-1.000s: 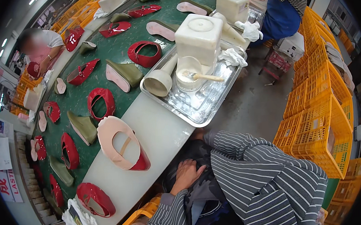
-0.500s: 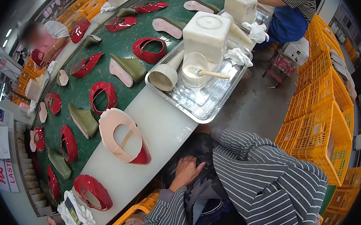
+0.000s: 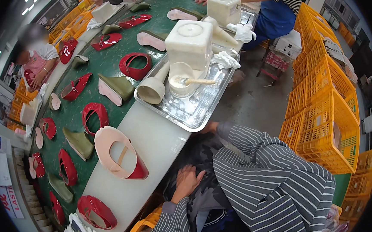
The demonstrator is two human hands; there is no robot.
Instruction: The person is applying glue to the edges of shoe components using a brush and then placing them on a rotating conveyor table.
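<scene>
1. Green belt (image 3: 105,65) runs from 7 to 12 o'clock, covered with red and olive shoe parts. Other people work along its far side.
2. Orange crates (image 3: 324,123) are stacked at 3 o'clock.
3. White worktop (image 3: 153,140) borders the belt on the person's side, near centre.
4. Metal tray (image 3: 203,110) sits at the worktop's 1 o'clock end, overhanging toward the person.
5. White square tub (image 3: 189,40) stands at the tray's 12 o'clock end.
6. Red shoe upper (image 3: 119,153) with pink lining lies on the worktop at 9 o'clock from the left hand, well apart.
7. Dark patterned cloth (image 3: 206,153) covers the lap, below the tray.
8. Funnel (image 3: 151,88) lies tipped in the tray at 9 o'clock of the cup (image 3: 179,80). A brush (image 3: 198,81) rests in the cup.
9. Left hand (image 3: 188,180): flat, fingers spread on the cloth, gripping nothing.
10. Right hand (image 3: 210,126): just under the tray's near rim and mostly hidden. Can't tell whether it grips.
11. Change: both hands stay where they were a second ago and only the view has swung. Nothing has been picked up, so the work is at a pause.
</scene>
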